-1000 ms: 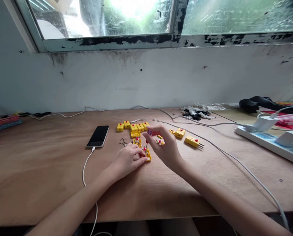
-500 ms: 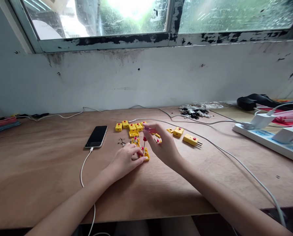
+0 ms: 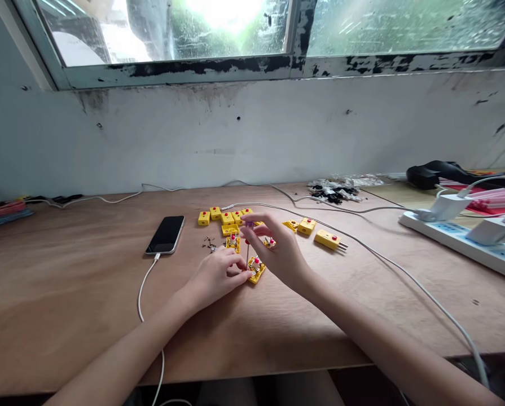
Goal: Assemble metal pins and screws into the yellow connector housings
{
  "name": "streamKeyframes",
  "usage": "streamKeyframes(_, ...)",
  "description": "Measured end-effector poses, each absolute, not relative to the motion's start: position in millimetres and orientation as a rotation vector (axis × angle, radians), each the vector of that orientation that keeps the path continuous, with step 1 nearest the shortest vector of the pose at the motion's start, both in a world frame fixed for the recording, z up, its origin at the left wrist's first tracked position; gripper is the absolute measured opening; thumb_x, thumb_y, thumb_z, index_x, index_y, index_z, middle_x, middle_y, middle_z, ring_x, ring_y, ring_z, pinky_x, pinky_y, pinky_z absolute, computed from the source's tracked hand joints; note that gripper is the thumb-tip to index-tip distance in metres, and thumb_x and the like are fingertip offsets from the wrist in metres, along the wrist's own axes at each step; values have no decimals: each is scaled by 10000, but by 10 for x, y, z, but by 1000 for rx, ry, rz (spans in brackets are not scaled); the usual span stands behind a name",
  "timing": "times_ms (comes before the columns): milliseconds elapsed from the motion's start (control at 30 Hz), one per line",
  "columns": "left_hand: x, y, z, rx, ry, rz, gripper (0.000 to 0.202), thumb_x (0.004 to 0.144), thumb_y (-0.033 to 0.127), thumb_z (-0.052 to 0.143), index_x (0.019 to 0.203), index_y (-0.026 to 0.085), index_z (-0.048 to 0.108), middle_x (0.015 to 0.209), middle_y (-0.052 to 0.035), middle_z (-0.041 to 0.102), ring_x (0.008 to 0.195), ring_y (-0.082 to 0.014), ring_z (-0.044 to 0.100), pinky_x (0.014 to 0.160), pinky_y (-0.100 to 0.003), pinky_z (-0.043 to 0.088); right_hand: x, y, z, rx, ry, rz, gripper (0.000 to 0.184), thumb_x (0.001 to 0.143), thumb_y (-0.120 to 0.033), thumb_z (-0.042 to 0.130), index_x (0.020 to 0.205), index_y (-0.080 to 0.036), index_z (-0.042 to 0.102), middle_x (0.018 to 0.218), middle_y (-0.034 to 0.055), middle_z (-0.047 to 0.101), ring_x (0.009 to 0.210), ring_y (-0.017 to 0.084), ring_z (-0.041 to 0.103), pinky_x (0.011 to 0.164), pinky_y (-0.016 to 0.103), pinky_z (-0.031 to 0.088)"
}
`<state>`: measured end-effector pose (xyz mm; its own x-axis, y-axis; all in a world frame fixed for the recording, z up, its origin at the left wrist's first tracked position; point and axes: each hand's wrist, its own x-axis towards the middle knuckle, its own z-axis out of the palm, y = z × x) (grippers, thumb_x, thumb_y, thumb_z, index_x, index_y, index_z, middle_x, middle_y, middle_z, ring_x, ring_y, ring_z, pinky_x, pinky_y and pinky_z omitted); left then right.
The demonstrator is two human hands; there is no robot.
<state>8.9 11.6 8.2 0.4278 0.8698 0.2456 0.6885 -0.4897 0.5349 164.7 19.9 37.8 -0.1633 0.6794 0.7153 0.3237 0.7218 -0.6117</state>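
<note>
Holding a small screwdriver [image 3: 247,252] upright, I had its purple handle [image 3: 249,224] pinched in my right grip [image 3: 282,252], the fingers closed together around it. Its thin shaft pointed down at an open yellow connector housing [image 3: 256,270], ending right beside a red-capped terminal [image 3: 256,261]; I could not tell whether the tip touched it. My left grip [image 3: 216,276] was clamped on the housing's left edge, and that housing lay directly below the right grip on the plywood tabletop [image 3: 66,287].

Just beyond the left grip sat a second open housing [image 3: 232,243], and under the right grip's fingers lay a third [image 3: 269,243]. Farther out past both grips ran a row of closed yellow connectors [image 3: 222,217]. Tiny loose screws [image 3: 210,243] were scattered beyond the left grip, with a black smartphone [image 3: 165,235] farther left, its white charging cable [image 3: 144,287] trailing toward me. Right of the right grip lay a yellow plug with metal pins [image 3: 327,239], and well past it stood a white power strip [image 3: 455,239].
</note>
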Motion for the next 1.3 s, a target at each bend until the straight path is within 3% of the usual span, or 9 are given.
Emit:
streamKeyframes(167,19,152,59,2258,1228,668,119,792,315,607,827,227,678,884,-31,590,786,-157,554,710,-274,468,1667,190,402,-752,-1811,511,127,884,-247,480,989,-231,549,932,20,635,723,122,645,568,232,532)
streamKeyframes(400,47,216,51,2272,1215,621,98,805,255,576,773,199,651,773,-13,635,766,-170,542,696,-284,435,1664,170,439,-703,-1863,575,155,898,-225,437,1020,-227,533,1018,36,624,764,124,649,640,266,556)
streamKeyframes(567,87,189,43,2319,1206,620,92,800,213,557,746,189,627,769,-15,642,766,-171,540,721,-294,438,1653,176,437,-689,-1848,580,150,893,-230,447,1009,-226,541,1010,33,630,780,127,647,648,256,560)
streamKeyframes(700,72,138,84,2333,1228,644,103,795,260,559,796,199,642,832,-28,636,782,-172,558,709,-286,458,1660,184,430,-670,-1838,620,239,887,-221,460,1117,-243,520,1035,30,618,767,125,650,654,263,562)
streamKeyframes(833,-273,328,235,2273,1410,792,269,810,399,517,986,237,641,1051,-40,637,962,-210,574,844,-320,461,1697,206,431,-685,-1834,643,223,904,-244,444,1106,-220,534,985,37,621,745,121,646,638,264,552)
streamKeyframes(900,-570,543,276,2204,1939,929,396,787,443,515,1105,223,599,1153,-74,610,1091,-276,522,940,-400,408,1716,209,440,-676,-1846,668,226,913,-246,427,1112,-197,524,982,48,617,765,124,652,685,278,548)
streamKeyframes(967,-857,776,257,2062,2395,772,641,743,504,543,1292,181,464,1353,-131,473,1245,-365,389,1004,-493,330,1725,197,454,-669,-1862,691,227,920,-231,406,1117,-189,512,1004,58,608,798,127,654,729,291,541)
streamKeyframes(1033,-1055,964,191,1899,2528,524,862,692,571,569,1387,120,330,1404,-194,401,1257,-403,376,989,-513,342,1722,178,465,-655,-1883,717,224,923,-210,387,1112,-192,507,1029,63,597,818,127,652,743,295,536)
streamKeyframes(1300,-941,1117,90,1705,2640,371,834,737,557,473,1420,127,260,1347,-222,466,1217,-415,429,926,-517,381,1748,203,459,-535,-1830,961,196,927,-200,400,1090,-219,508,1060,49,569,836,115,631,740,276,522)
